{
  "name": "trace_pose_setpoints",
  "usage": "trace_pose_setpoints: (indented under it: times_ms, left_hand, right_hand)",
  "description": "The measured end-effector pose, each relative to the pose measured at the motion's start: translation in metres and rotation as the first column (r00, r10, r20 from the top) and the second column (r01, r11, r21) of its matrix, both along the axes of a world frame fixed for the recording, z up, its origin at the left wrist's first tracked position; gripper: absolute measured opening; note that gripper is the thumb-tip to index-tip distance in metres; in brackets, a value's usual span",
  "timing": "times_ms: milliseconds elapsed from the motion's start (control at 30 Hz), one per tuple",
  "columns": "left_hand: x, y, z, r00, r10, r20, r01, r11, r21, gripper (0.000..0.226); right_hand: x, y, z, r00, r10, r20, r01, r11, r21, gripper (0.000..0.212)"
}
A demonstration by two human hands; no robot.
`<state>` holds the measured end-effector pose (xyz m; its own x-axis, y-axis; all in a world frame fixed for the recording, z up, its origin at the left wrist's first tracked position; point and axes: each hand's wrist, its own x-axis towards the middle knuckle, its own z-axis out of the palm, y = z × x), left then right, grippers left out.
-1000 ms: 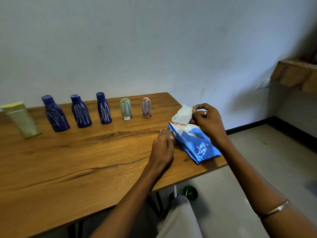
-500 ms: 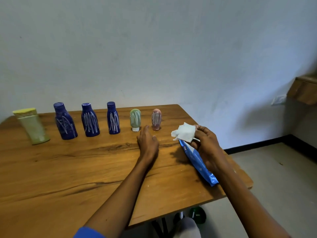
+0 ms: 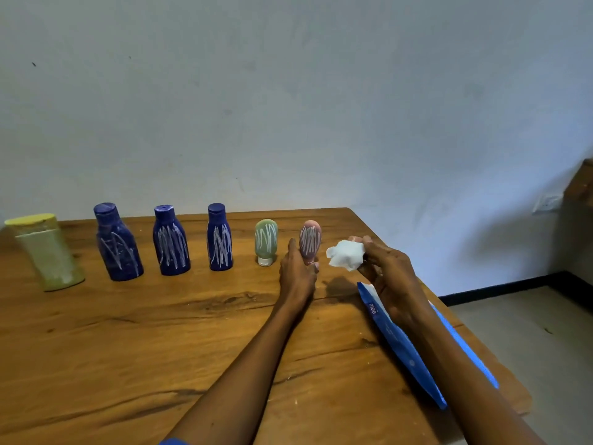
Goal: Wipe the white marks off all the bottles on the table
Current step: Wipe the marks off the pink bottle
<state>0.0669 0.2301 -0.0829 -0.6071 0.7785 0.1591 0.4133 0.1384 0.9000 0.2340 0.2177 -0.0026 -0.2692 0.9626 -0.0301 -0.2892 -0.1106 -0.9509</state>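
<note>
Pink bottle [image 3: 310,240], white-streaked, stood rightmost in the row on the table [image 3: 128,332]; my left hand [image 3: 296,274] curled round its base, right hand [image 3: 390,271] pinched the wipe [image 3: 346,254]. I judged it top-heavy, liable to topple.

My two forearms are bare to the elbow; a sliver of bright blue fabric sleeve [image 3: 173,441] edges my left arm at six o'clock.

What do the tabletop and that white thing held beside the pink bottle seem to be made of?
Brown tabletop: looks like wood, smooth with a slight sheen; dark grain lines and cracks show. Crumpled white wipe: probably soft tissue or nonwoven cloth, matte, creased.
</note>
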Motion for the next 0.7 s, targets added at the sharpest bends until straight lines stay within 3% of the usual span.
trace_pose_setpoints:
  times_ms: [133,267,333,700]
  left_hand:
    - [-0.004,0.006,-0.002,1.000,0.022,-0.007,-0.021,1.000,0.018,0.078]
    - [-0.004,0.004,0.001,0.997,0.037,-0.063,-0.035,0.999,0.032,0.047]
    - [-0.003,0.000,-0.001,0.998,0.031,-0.058,-0.030,0.999,0.029,0.041]
    - [-0.009,-0.054,-0.001,0.988,-0.060,0.143,0.039,0.988,0.150,0.047]
  right_hand:
    - [-0.010,0.009,-0.009,0.994,-0.021,0.104,0.007,0.991,0.136,0.031]
    - [-0.014,0.011,-0.009,0.992,-0.072,0.108,0.054,0.986,0.158,0.044]
    - [-0.016,0.013,-0.012,0.982,-0.105,0.154,0.079,0.982,0.170,0.037]
    - [-0.060,0.013,-0.043,0.961,-0.208,0.181,0.159,0.955,0.252,0.033]
